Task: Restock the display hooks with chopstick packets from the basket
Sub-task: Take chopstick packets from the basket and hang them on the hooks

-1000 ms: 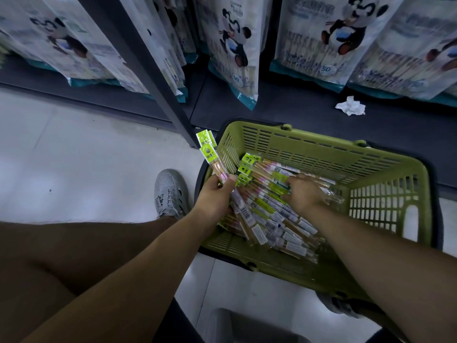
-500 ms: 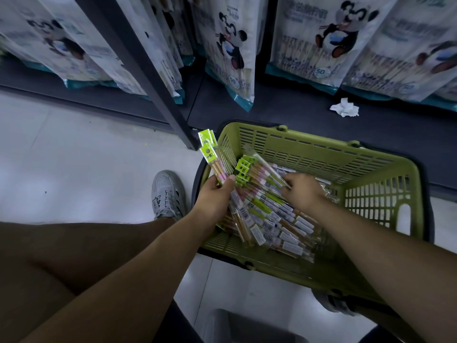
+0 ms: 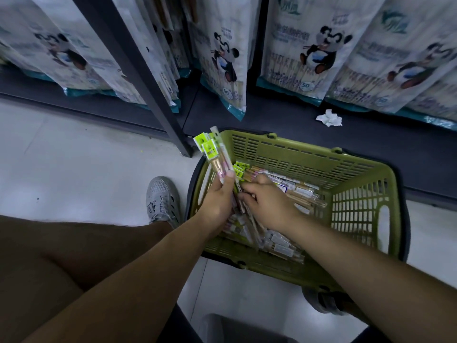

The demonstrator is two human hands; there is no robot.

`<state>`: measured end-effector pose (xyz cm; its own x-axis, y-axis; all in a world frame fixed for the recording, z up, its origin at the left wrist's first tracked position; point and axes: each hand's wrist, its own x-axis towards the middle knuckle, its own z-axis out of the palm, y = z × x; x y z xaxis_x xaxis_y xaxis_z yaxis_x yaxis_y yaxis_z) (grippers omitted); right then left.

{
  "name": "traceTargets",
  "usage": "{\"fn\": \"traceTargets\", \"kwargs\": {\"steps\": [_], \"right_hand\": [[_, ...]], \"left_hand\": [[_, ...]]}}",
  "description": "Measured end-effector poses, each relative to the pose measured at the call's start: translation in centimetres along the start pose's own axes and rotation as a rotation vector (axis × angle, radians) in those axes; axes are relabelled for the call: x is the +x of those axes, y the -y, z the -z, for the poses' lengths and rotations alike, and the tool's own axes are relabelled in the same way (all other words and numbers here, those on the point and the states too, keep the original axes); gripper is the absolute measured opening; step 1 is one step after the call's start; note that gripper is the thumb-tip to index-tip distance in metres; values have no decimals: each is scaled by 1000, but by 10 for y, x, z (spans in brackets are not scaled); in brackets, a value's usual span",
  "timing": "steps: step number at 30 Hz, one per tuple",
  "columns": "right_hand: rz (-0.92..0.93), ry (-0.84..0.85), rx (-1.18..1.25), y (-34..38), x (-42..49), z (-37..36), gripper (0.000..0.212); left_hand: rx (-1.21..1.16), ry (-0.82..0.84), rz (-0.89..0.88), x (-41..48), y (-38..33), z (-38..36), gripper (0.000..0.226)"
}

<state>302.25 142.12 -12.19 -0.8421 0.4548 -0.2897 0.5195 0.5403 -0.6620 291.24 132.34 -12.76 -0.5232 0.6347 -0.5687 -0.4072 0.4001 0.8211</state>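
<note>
A green plastic basket [image 3: 366, 194] sits on the floor in front of me, holding a pile of clear chopstick packets [image 3: 284, 246] with neon-green header cards. My left hand [image 3: 218, 199] grips a small bunch of chopstick packets [image 3: 215, 154] upright over the basket's left rim, their green headers pointing up. My right hand [image 3: 268, 203] is inside the basket right beside the left hand, fingers curled round packets from the pile and pressing them toward the held bunch.
Large panda-printed bags [image 3: 309, 45] hang above a dark low shelf [image 3: 371, 144]. A dark shelf upright [image 3: 148, 95] stands left of the basket. A crumpled white tissue [image 3: 329, 118] lies on the shelf. My grey shoe [image 3: 162, 199] is on the pale floor.
My right hand has slid left across the pile, bringing packets up against the bunch in my left hand. The left hand has lifted its bunch slightly.
</note>
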Motion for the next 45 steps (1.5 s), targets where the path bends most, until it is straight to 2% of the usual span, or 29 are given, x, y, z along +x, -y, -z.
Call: {"fn": "traceTargets", "kwargs": {"steps": [3, 4, 6, 8, 10, 13, 18, 23, 26, 29, 32, 41, 45], "right_hand": [[13, -38, -169, 0, -2, -2, 27], [23, -44, -165, -1, -2, -2, 27], [22, -59, -37, -9, 1, -2, 28], [-54, -108, 108, -27, 7, 0, 33], [-188, -131, 70, -55, 14, 3, 33], [-349, 36, -135, -97, 26, 5, 51], [-370, 175, -297, -117, 45, -7, 70], [-334, 46, -497, -112, 45, -22, 59], [-350, 24, -471, -116, 43, -29, 61], [-410, 73, -354, -121, 47, -26, 71], [-410, 110, -351, -124, 50, -22, 77], [-384, 159, -472, -116, 54, -18, 53], [-355, 114, -473, -112, 52, -15, 39]], "left_hand": [[57, 21, -55, -1, 2, 1, 14], [56, 16, -47, -1, 2, 0, 13], [45, -5, -39, 1, 1, 2, 12], [9, -45, -22, 5, 1, 7, 9], [-35, -63, 19, 7, -1, 12, 15], [-51, -57, 60, 10, 1, 15, 27], [-31, -78, 68, 12, 8, 18, 38], [1, -78, 64, 14, 8, 18, 37], [-22, -74, 70, 16, 10, 18, 33], [-28, -61, 67, 16, 10, 18, 33], [-33, -62, 68, 16, 11, 18, 30], [-6, -43, 49, 18, 13, 17, 25], [-7, -43, 59, 19, 14, 17, 23]]}}
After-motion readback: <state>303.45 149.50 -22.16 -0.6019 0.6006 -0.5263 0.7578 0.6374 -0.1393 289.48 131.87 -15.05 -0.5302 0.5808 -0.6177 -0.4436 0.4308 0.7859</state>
